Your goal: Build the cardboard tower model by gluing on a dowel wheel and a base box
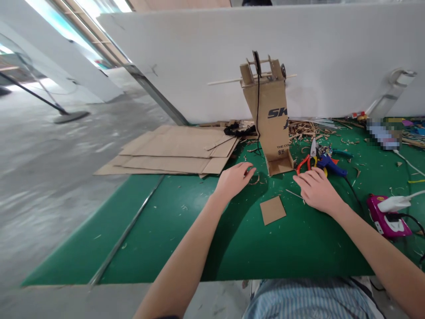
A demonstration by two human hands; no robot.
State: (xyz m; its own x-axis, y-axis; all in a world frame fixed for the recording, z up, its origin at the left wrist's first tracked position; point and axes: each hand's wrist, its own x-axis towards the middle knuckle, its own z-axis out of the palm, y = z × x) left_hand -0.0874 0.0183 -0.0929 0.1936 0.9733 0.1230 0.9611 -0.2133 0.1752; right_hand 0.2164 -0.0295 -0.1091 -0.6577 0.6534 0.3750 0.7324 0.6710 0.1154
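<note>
Head cam: L hand [234, 179] nr cardboard tower [272, 126], R hand [315, 189] beside red-handled pliers [312, 154]. Both hands' fingers loosely bent, released; sm. cardboard sq. [272, 210] btwn.

Left forearm [192, 239], right forearm [372, 250], striped clothing [308, 299]: cut off by frame edges | red-handled pliers [303, 164]: partly behind right hand [315, 189] | device [383, 134]: pixelated | scraps [307, 129]: too small to sort
</note>
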